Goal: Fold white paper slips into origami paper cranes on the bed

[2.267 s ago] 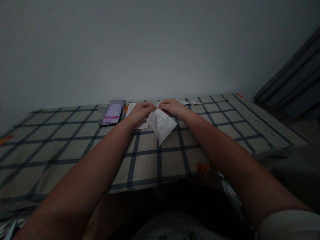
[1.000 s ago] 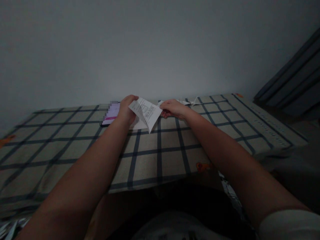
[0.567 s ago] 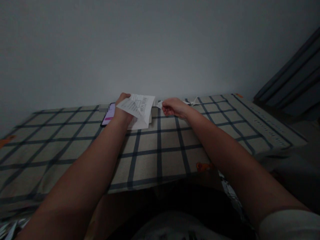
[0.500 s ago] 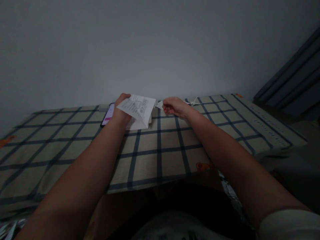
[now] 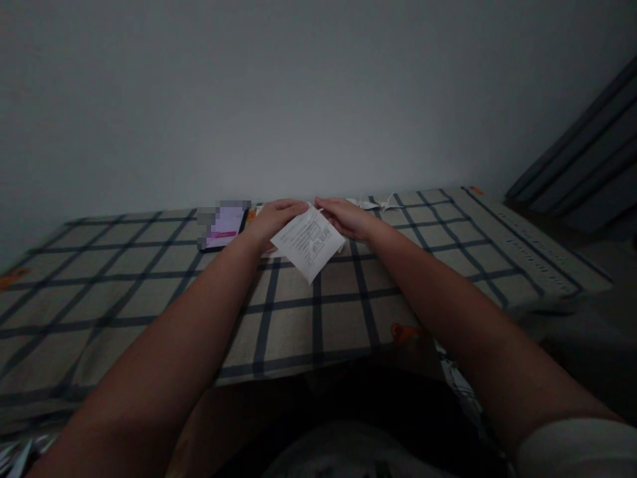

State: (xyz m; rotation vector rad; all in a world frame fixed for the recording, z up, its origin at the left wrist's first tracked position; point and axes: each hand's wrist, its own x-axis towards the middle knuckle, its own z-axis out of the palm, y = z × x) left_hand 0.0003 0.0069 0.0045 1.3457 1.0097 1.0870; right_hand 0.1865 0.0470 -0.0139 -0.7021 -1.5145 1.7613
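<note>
A white printed paper slip (image 5: 309,241), folded into a diamond shape, is held just above the checked cloth (image 5: 149,292). My left hand (image 5: 273,221) pinches its upper left edge with fingers closed. My right hand (image 5: 345,218) holds its upper right edge, fingers extended along the paper. More white paper (image 5: 271,251) lies on the cloth under my left hand.
A phone (image 5: 223,227) with a lit purple screen lies left of my hands near the wall. Small folded white paper shapes (image 5: 379,202) sit at the back, right of my hands. A plain wall rises behind; a dark curtain (image 5: 587,166) hangs at the right.
My left hand had lifted the slip up and to the left while my right hand let go. Now both hands meet at the middle and hold the slip lower, turned point-down.
</note>
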